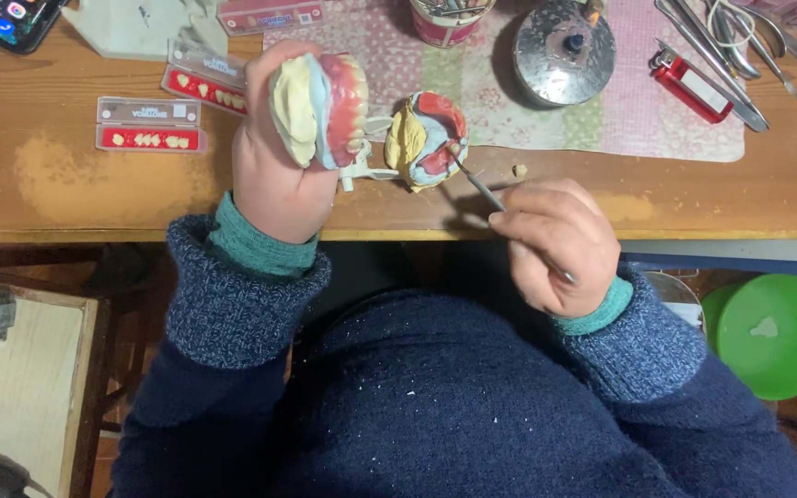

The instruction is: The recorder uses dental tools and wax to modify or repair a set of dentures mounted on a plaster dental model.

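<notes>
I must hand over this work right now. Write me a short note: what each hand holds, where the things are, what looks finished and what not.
Left hand: holds up the opened dental model, the tooth row on pink wax facing right.
Right hand: grips a thin metal tool, its tip on the red wax of the other half, over the wooden table.
Nearby: two red tooth cards at left, a small crumb beside the tool.
Done: teeth are set in the raised half.
Left: the lower half shows wax only; I cannot tell how far it is shaped.
</notes>
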